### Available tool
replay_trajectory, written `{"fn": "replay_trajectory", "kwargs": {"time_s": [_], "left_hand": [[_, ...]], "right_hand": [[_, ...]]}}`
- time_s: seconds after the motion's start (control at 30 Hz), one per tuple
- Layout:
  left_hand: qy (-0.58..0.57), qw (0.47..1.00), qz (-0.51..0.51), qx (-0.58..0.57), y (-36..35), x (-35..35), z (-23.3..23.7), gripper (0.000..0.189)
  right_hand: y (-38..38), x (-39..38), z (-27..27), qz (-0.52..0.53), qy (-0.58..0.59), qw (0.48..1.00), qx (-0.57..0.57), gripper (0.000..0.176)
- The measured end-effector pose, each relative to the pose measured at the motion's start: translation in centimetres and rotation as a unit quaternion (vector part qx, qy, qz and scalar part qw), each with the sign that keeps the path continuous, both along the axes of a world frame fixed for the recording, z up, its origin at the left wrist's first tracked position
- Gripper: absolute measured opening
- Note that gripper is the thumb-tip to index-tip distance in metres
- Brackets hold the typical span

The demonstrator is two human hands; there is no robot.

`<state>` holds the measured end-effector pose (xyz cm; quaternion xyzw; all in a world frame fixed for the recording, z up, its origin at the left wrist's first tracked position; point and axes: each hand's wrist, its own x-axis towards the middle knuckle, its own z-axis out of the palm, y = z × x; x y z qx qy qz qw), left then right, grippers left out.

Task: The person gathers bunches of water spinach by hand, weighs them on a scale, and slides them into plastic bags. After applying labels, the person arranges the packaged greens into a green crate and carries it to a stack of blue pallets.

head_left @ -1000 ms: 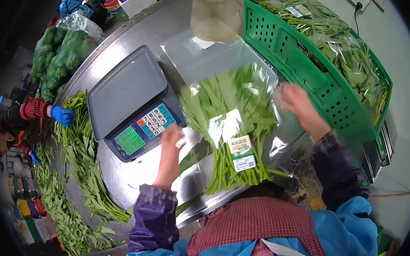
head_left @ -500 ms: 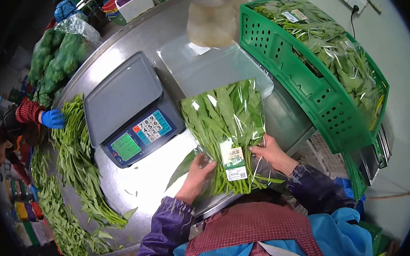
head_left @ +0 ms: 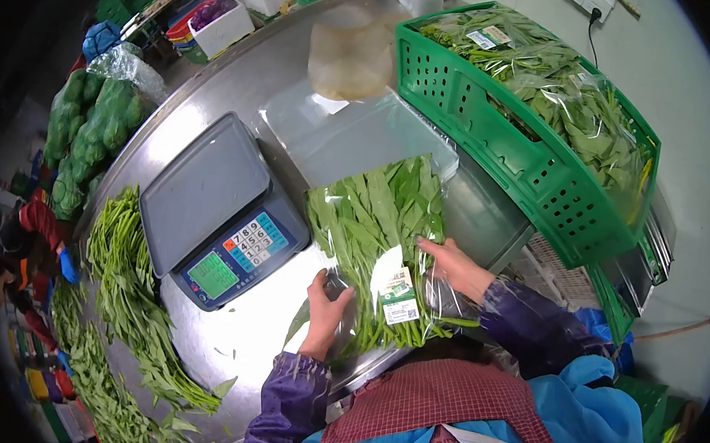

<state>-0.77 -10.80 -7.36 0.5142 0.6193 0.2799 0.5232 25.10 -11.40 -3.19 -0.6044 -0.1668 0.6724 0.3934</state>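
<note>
Your left hand (head_left: 326, 300) and right hand (head_left: 451, 265) are apart, one on each side of the bag of greens (head_left: 376, 215). The left is closed on the bag's stem end at its 7 o'clock. The right lies with fingers stretched over the clear film at its 4 o'clock.

The bag rests on the steel table (head_left: 232, 328) directly before you, with the stems toward you and the leaves fanning to 12 o'clock. Its printed label (head_left: 400, 297) sits between your hands.

Just beside the bag at 10 o'clock stands the scale (head_left: 209, 195), keypad facing you. At 9 o'clock a long heap of loose greens (head_left: 124, 288) runs along the table's edge.

Past the leaf tips at 12 o'clock lies a stack of clear bags (head_left: 353, 131). At 1 o'clock a green crate (head_left: 478, 107) holds packed greens (head_left: 562, 88).

Far off at 10 o'clock are sacks of green vegetables (head_left: 90, 129). At far 9 o'clock you can see a co-worker's red sleeve (head_left: 35, 222) and blue glove (head_left: 68, 266).
</note>
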Motion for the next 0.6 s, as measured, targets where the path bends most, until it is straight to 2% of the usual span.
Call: {"fn": "replay_trajectory", "kwargs": {"time_s": [0.03,0.1,0.17,0.2,0.23,0.3,0.33,0.37,0.43,0.47,0.5,0.57,0.6], "left_hand": [[-0.007,1.0,0.009,-0.003,0.0,0.2,0.2,0.066],[-0.016,1.0,0.019,-0.003,0.0,0.2,0.0,0.064],[-0.018,0.999,0.03,0.014,-0.3,-0.7,-1.3,0.059],[-0.001,0.999,0.016,0.03,-0.5,-1.1,-1.9,0.055],[-0.003,0.999,0.023,0.035,-0.5,-1.1,-1.7,0.055],[-0.054,0.998,0.035,-0.001,-0.6,-0.6,-0.5,0.054],[-0.123,0.992,0.029,-0.028,-0.6,-0.3,0.5,0.058],[-0.127,0.991,0.035,-0.025,-0.4,0.0,1.5,0.058],[-0.311,0.946,-0.038,-0.078,-0.2,0.6,2.9,0.062],[-0.349,0.932,-0.071,-0.068,-0.2,1.1,3.7,0.065],[-0.351,0.931,-0.069,-0.067,-0.2,2.1,4.6,0.065],[-0.274,0.958,-0.072,-0.043,-0.2,4.2,6.1,0.062],[-0.256,0.964,-0.074,-0.026,0.3,4.9,6.7,0.046]], "right_hand": [[0.7,-0.3,0.2,-0.051,0.015,0.998,-0.027,0.066],[1.2,-0.1,0.8,-0.029,-0.034,0.999,-0.006,0.06],[1.4,-0.2,1.9,-0.038,0.07,0.989,0.124,0.054],[0.7,0.2,3.0,-0.071,0.12,0.982,0.13,0.048],[0.4,0.7,3.6,-0.064,0.119,0.982,0.134,0.048],[-0.4,3.0,4.1,-0.071,0.17,0.972,0.143,0.041],[-0.7,4.0,4.1,-0.063,0.168,0.973,0.145,0.041],[-1.0,4.9,3.9,-0.071,0.197,0.963,0.17,0.039],[-1.3,6.1,3.6,-0.076,0.224,0.952,0.196,0.038],[-1.3,6.5,3.6,-0.074,0.248,0.944,0.203,0.038],[-1.4,6.9,3.4,-0.074,0.273,0.936,0.209,0.039],[-1.5,7.0,3.0,-0.07,0.269,0.938,0.208,0.04],[-1.6,6.8,3.3,-0.081,0.259,0.941,0.2,0.04]]}}
